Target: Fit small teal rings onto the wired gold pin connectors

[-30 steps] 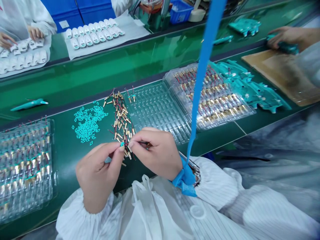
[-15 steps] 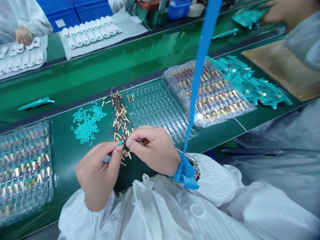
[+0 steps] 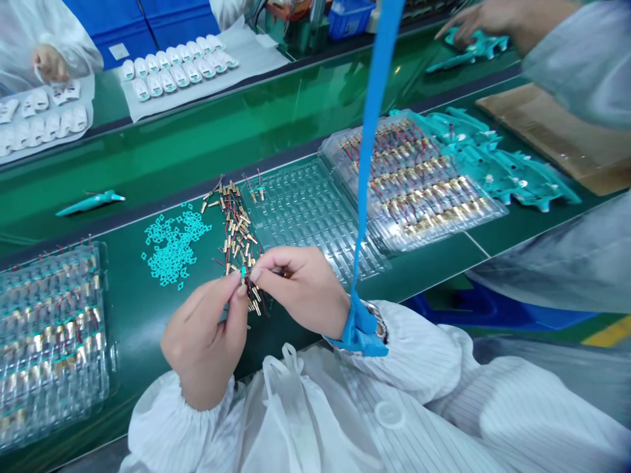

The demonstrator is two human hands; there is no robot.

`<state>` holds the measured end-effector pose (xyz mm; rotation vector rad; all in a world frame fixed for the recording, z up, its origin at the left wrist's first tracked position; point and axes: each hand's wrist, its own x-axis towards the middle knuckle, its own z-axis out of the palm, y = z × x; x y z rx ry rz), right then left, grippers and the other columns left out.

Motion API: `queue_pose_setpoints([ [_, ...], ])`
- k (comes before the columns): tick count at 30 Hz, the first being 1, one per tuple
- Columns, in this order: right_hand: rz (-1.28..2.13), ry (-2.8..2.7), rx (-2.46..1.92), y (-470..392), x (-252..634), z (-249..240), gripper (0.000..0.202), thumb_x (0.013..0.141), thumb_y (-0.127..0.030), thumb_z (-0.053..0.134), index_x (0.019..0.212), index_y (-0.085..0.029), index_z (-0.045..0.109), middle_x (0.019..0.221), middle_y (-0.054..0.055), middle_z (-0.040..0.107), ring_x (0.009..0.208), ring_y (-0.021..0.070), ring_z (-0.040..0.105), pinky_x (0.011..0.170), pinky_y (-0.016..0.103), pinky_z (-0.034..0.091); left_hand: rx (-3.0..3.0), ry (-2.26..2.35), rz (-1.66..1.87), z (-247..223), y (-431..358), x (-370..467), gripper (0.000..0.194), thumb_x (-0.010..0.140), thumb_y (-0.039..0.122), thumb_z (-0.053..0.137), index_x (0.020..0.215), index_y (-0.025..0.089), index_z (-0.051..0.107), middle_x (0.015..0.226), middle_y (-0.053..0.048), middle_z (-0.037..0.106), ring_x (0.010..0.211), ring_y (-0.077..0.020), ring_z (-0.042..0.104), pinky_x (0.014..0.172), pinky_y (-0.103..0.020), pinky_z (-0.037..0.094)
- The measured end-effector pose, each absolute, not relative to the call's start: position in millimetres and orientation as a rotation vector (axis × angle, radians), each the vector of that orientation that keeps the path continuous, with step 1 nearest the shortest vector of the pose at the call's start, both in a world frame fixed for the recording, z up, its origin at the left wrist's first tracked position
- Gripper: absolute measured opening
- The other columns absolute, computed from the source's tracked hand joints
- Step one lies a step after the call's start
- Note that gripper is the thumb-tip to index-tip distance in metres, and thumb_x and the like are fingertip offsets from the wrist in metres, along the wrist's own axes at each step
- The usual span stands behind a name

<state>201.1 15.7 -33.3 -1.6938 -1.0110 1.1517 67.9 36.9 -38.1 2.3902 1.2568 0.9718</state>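
Observation:
A small teal ring-shaped piece (image 3: 243, 272) sits between the thumb and forefinger of my left hand (image 3: 204, 341). Close beside it, my right hand (image 3: 303, 289) is closed in a pinch, apparently on a brass part with thin wires that my fingers mostly cover. Both hands meet over the near end of a pile of brass cylinders with red and black wires (image 3: 237, 226). Left of that pile lies a heap of flat teal rings (image 3: 170, 253). Beyond my right hand is a clear plastic tray (image 3: 305, 203) with a couple of wired brass parts in its far left corner.
Filled trays stand at right (image 3: 419, 177) and at left (image 3: 54, 335). Teal casings (image 3: 503, 164) lie beside a brown board (image 3: 557, 131). One teal casing (image 3: 91, 202) rests on the green belt (image 3: 197, 138). A blue strap (image 3: 369, 144) runs up from my right wrist. Co-workers' hands (image 3: 493, 23) show nearby.
My left hand has shifted slightly right and the teal piece is turned more upright. The loose teal casing on the belt has moved right. The co-worker's hand at upper right has moved left.

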Motion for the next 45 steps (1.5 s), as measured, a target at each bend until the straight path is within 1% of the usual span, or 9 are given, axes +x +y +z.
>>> queue_pose_setpoints([
  [6,1.249,-0.904,-1.686,17,202,-34,0.016,0.069,-0.021,0.053,0.058,-0.012,0.060,0.048,-0.004,0.048,0.045,0.0043,0.038,0.044,0.017,0.030,2.173,1.371,0.920,-38,38,73,0.009,0.070,0.015,0.061,0.076,0.020,0.064,0.068,0.002,0.066,0.060,-0.0095,0.057,0.053,-0.020,0.042],
  [12,1.121,-1.049,-1.673,14,202,-35,0.016,0.071,-0.018,0.052,0.058,-0.013,0.060,0.053,-0.003,0.053,0.050,0.0046,0.044,0.048,0.017,0.033,1.877,1.378,0.860,-37,40,77,0.001,0.068,0.020,0.064,0.068,0.019,0.063,0.060,0.004,0.060,0.055,-0.0076,0.053,0.051,-0.019,0.041],
  [19,0.940,-1.197,-1.748,14,200,-31,0.017,0.071,-0.014,0.052,0.056,-0.014,0.060,0.055,-0.002,0.054,0.056,0.0066,0.046,0.053,0.020,0.031,1.408,1.317,0.900,-44,40,80,0.003,0.072,0.020,0.060,0.069,0.019,0.062,0.061,0.004,0.059,0.056,-0.0068,0.054,0.054,-0.017,0.043],
  [24,0.927,-1.250,-1.784,15,200,-29,0.019,0.073,-0.015,0.051,0.056,-0.015,0.060,0.054,-0.002,0.052,0.056,0.0076,0.045,0.053,0.020,0.030,1.094,1.118,0.820,-46,44,78,0.004,0.070,0.018,0.062,0.067,0.018,0.060,0.072,0.002,0.061,0.067,-0.0080,0.056,0.061,-0.019,0.045],
  [28,0.916,-1.273,-1.751,14,200,-29,0.018,0.071,-0.013,0.050,0.056,-0.015,0.061,0.055,-0.001,0.054,0.058,0.0080,0.046,0.054,0.020,0.032,1.070,1.117,0.748,-45,49,74,0.006,0.067,0.020,0.065,0.066,0.017,0.060,0.066,0.000,0.062,0.061,-0.0101,0.058,0.058,-0.022,0.048],
  [31,0.915,-1.297,-1.726,13,200,-29,0.019,0.071,-0.013,0.050,0.056,-0.015,0.060,0.054,-0.002,0.054,0.057,0.0077,0.047,0.055,0.020,0.033,1.093,1.143,0.740,-43,51,72,0.008,0.065,0.019,0.067,0.064,0.016,0.059,0.061,0.001,0.061,0.056,-0.0092,0.058,0.054,-0.020,0.048],
  [34,0.912,-1.317,-1.730,13,200,-28,0.019,0.072,-0.013,0.049,0.057,-0.016,0.061,0.055,-0.002,0.054,0.057,0.0072,0.047,0.055,0.019,0.033,0.998,1.146,0.763,-42,51,72,0.008,0.064,0.019,0.068,0.070,0.018,0.063,0.057,0.003,0.061,0.053,-0.0077,0.057,0.052,-0.018,0.047],
  [40,0.859,-1.311,-1.749,13,201,-24,0.018,0.072,-0.014,0.051,0.058,-0.015,0.062,0.054,-0.002,0.054,0.057,0.0071,0.048,0.055,0.019,0.033,0.690,1.079,0.721,-42,48,75,0.013,0.061,0.025,0.071,0.073,0.021,0.069,0.061,0.001,0.065,0.053,-0.0060,0.057,0.053,-0.016,0.049],
  [45,0.853,-1.304,-1.781,12,201,-22,0.018,0.071,-0.014,0.051,0.056,-0.016,0.061,0.054,-0.002,0.054,0.057,0.0073,0.048,0.054,0.019,0.033,0.625,1.043,0.648,-43,48,76,0.017,0.058,0.027,0.073,0.072,0.020,0.067,0.059,0.001,0.062,0.052,-0.0059,0.056,0.052,-0.015,0.049],
])
